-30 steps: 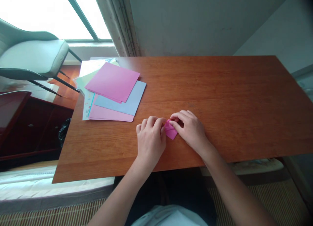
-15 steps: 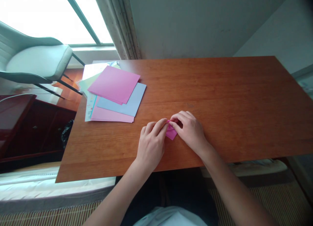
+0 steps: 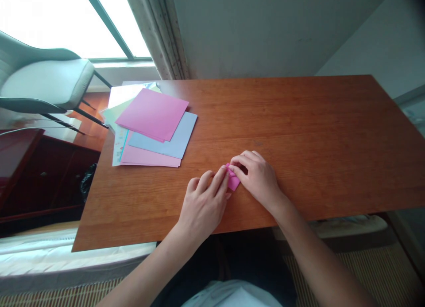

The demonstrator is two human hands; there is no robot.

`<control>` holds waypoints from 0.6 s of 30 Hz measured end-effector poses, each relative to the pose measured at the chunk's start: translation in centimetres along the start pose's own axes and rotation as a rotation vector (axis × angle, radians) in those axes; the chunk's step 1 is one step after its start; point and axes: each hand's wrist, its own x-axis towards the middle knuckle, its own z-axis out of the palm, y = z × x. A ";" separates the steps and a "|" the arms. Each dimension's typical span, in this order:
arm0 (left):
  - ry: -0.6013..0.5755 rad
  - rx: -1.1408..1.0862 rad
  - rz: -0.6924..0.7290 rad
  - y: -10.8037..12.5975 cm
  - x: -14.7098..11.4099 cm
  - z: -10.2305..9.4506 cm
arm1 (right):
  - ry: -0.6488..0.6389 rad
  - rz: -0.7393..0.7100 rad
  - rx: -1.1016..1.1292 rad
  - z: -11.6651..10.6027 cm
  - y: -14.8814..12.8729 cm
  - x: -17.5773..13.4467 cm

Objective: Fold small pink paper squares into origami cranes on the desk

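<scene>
A small folded piece of bright pink paper lies on the wooden table near its front edge, between my two hands. My right hand pinches its upper right part between thumb and forefinger. The fingertips of my left hand press on the paper's left side, with the thumb tip showing just below them. Part of the paper is hidden under the fingers of both hands, and creases show on its upper part.
Pink sheets, a light blue sheet and paler pink sheets overlap on the left of the table. A grey chair stands beyond the left edge, near a dark red cabinet.
My left hand has shifted slightly left and down, and its thumb tip now shows. My right hand keeps its pinch on the paper. The view has moved a little.
</scene>
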 end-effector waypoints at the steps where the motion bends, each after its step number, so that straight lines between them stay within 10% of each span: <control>1: -0.006 0.010 0.004 0.1 0.0 0.0 | -0.001 0.001 -0.004 0.0 0.0 0.0; 18: -0.128 -0.070 0.051 -0.7 -0.1 -1.0 | 0.148 0.086 -0.220 1.6 -1.9 -2.1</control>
